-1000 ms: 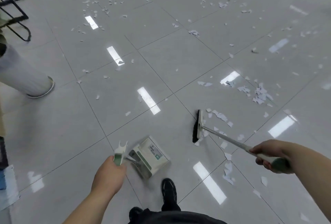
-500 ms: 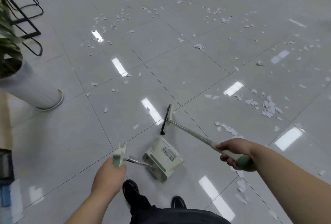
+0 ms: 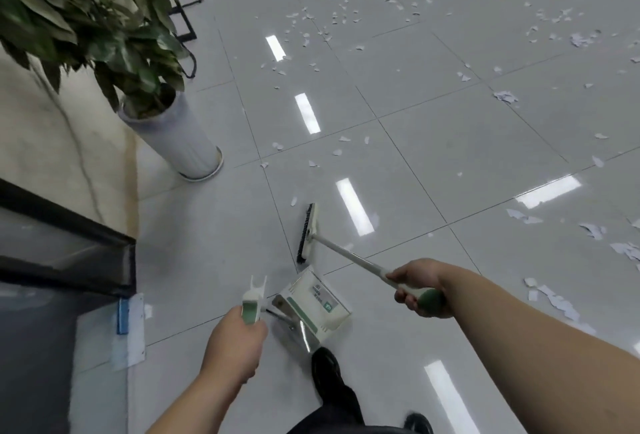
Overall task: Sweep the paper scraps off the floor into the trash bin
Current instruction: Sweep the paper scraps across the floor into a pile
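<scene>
Right hand [image 3: 415, 289] grips a white-handled, black-bristled broom [image 3: 308, 234]; left hand [image 3: 235, 336] clasps a white-and-green plastic dustpan [image 3: 311, 305] by its handle. White paper scraps [image 3: 505, 97] litter the glossy grey tile floor [image 3: 450, 163] beyond; short strokes toward the pan's lip should work best.

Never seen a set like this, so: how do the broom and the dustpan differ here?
The broom, held by the right hand, has a long slanted pole ending in dark bristles. The dustpan, held by the left hand, is a boxy pan with a label. The broom's head is farther out, while the dustpan is close by the shoe. Both are white with green grips.
</scene>
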### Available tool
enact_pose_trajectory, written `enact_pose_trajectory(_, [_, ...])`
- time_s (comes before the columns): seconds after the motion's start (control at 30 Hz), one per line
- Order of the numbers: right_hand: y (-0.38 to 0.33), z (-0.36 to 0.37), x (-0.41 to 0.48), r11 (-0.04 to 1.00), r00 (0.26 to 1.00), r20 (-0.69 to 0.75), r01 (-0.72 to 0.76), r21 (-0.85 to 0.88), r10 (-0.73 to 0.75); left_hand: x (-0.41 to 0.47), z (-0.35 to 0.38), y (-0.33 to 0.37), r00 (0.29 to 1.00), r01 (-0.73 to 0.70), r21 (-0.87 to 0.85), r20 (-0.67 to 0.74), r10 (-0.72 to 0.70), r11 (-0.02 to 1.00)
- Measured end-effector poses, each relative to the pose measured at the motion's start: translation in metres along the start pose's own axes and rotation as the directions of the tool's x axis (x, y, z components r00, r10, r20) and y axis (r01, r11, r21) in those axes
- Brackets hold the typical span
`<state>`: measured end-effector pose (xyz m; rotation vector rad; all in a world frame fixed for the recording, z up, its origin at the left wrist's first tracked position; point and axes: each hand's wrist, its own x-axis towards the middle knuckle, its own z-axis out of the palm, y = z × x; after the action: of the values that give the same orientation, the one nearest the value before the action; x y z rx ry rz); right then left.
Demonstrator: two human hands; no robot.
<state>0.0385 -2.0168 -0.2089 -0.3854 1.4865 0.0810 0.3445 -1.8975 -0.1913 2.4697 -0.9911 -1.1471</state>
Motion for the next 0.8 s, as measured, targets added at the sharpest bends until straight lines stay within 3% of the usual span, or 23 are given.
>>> enact_pose_trajectory(0.1, [-0.007, -0.007, 0.006, 0.997, 0.997, -0.039, -0.061, -0.038, 0.060, 0.027, -0.016, -0.001, 1.000, -0.008, 0.002, 0.011, 0.008, 1.000])
enact_pose_trajectory(0.47, [-0.022, -0.092, -0.029, 0.980, 0.944, -0.281, -0.137, 0.147, 0.174, 0.089, -0.048, 0.004, 0.999, -0.030, -0.011, 0.044, 0.030, 0.999])
enact_pose_trajectory(0.63, [-0.040, -0.095, -0.037, 0.987, 0.917, -0.378, -0.077, 0.139, 0.125, 0.098, -0.052, 0.014, 0.997, -0.050, -0.047, 0.053, 0.052, 0.998])
enact_pose_trajectory(0.8, [-0.061, -0.069, -0.039, 0.995, 0.934, -0.351, -0.031, 0.098, 0.064, 0.108, -0.054, 0.022, 0.998, -0.041, -0.041, 0.048, 0.043, 0.998])
